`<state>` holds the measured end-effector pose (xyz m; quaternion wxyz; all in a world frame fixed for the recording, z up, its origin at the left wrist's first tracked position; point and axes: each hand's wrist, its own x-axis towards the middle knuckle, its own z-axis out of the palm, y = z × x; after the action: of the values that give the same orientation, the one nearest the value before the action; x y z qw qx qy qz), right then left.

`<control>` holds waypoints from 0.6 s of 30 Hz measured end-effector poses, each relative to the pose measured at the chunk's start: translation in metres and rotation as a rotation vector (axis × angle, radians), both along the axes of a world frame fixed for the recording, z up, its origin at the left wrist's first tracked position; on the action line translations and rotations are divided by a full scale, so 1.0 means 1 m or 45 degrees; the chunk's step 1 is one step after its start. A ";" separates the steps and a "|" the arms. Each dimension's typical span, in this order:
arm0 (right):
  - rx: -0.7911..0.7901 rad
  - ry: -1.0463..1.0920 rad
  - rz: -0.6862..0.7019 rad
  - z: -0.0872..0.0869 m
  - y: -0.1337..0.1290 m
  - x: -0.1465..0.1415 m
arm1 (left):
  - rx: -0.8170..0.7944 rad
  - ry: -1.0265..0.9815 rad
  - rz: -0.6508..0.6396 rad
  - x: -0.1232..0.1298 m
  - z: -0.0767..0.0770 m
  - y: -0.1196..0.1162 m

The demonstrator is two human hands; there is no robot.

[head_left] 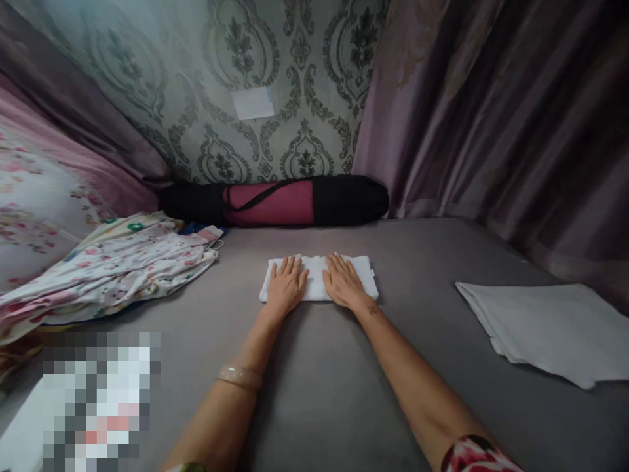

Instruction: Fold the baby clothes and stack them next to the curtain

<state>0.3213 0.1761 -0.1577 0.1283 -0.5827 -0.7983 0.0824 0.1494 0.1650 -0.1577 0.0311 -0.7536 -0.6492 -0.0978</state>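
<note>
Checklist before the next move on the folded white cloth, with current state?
1. Left grip laid flat on the folded cloth: ok.
2. Right grip laid flat on it too: ok.
3. Cloth lying flat on the grey sheet: ok.
4. Right edge free of loose bits: not ok, a small tab sticks out.
5. Clear of the printed fabric and the pale cloth: ok, gaps on both sides.
6. Underside free of creases: cannot tell, hidden.
</note>
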 end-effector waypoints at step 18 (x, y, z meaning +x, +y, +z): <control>-0.001 -0.053 -0.189 -0.003 -0.004 0.024 | -0.101 0.030 0.072 -0.016 -0.005 -0.002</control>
<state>0.3452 0.1722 -0.1603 0.1172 -0.6418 -0.7554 0.0607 0.1331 0.1634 -0.1623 0.0118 -0.7368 -0.6731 -0.0622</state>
